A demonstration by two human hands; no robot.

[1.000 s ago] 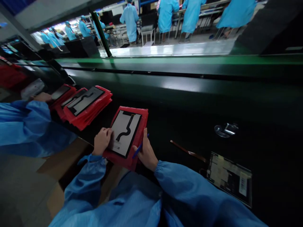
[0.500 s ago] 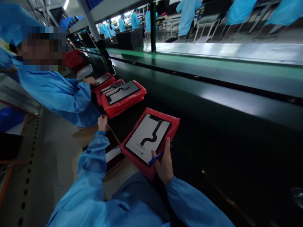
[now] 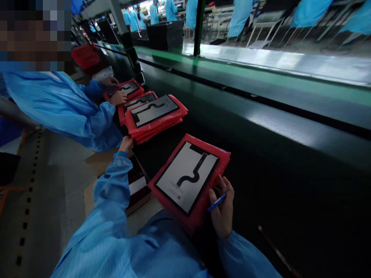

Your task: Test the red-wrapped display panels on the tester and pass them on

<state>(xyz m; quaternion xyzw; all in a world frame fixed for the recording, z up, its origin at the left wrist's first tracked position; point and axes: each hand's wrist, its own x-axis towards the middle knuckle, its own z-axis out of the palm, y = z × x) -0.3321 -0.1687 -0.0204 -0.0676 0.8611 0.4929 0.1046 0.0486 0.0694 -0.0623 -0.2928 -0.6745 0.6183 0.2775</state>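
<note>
A flat LCD screen panel [image 3: 176, 170] lies face down on a red bubble bag [image 3: 223, 156] in front of me, its black ribbon cable curving over the pale back. My right hand [image 3: 223, 210] is beside the bag's right edge, its fingers curled around a blue pen [image 3: 216, 202]. Farther left is a stack of red bubble bags [image 3: 156, 128] with another screen panel [image 3: 162, 110] on top. My left hand [image 3: 126, 144] is closed at the near-left corner of that stack, pinching a bag's corner; the fingertips are partly hidden.
A co-worker in a blue smock [image 3: 66, 112] handles a panel at the far left, hands on it. An open cardboard box [image 3: 139, 200] stands below my left forearm. A dark conveyor belt [image 3: 261, 131] runs along the back. A thin brown strip [image 3: 275, 249] lies at lower right.
My right hand has moved right with the pen, off the panel's face to the bag's edge. My left hand stays at the stack's corner. The co-worker's second hand has come into sight.
</note>
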